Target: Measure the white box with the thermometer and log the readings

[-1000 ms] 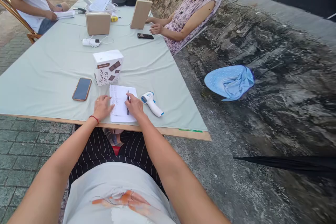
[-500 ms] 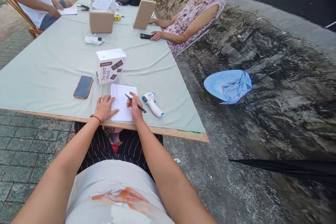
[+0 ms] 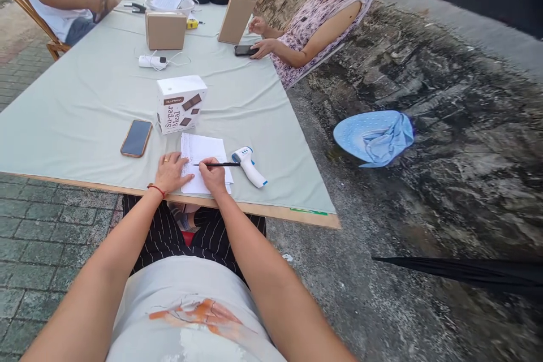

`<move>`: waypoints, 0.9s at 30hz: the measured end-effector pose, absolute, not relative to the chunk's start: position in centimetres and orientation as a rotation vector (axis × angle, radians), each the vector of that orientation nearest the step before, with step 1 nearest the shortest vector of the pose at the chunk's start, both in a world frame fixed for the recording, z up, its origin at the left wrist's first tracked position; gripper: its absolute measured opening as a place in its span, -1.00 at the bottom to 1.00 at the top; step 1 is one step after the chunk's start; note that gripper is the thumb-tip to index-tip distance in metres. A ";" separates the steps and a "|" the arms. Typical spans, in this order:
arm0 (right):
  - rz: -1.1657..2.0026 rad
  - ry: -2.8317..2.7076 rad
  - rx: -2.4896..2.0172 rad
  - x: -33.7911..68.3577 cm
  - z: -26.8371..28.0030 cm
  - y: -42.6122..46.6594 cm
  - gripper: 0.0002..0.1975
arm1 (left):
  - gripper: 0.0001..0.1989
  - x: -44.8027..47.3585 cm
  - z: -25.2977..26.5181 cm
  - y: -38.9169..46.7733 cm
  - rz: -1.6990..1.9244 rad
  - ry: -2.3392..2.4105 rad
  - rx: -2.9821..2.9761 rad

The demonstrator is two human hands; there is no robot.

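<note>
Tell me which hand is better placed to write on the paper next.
Right hand, likely: it grips the black pen over the paper, while the left hand lies across the paper's left edge.

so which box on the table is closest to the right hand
The white box, just beyond the paper under the right hand; the left brown box and right brown box are farther up the table.

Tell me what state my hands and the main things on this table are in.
Paper, flat, partly marked
Pen, held, tip over the paper
Left hand, spread on the paper
Right hand, closed around the pen
Near phone, flat, screen dark
White box, standing, top closed
Thermometer, lying down
Left carton, standing
Right carton, standing
</note>
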State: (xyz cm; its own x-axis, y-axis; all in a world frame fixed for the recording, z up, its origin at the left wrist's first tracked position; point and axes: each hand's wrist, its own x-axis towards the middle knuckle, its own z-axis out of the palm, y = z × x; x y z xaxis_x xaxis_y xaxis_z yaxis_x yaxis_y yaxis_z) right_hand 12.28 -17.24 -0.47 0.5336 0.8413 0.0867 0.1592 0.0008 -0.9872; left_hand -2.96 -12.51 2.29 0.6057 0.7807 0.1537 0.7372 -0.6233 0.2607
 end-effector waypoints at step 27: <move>0.593 -1.001 -1.639 12.1 -1.0 -17.3 -0.90 | -0.75 -3.0 2.4 -12.4 0.393 1.254 2.572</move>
State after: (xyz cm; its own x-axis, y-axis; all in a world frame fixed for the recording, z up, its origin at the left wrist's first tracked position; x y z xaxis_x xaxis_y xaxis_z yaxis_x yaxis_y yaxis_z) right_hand 12.08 -17.31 -1.03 0.5225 0.8458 0.1081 0.3116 -0.0713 -0.9475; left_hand -3.04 -12.39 2.43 0.5923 0.7952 0.1297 0.7270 -0.5968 0.3397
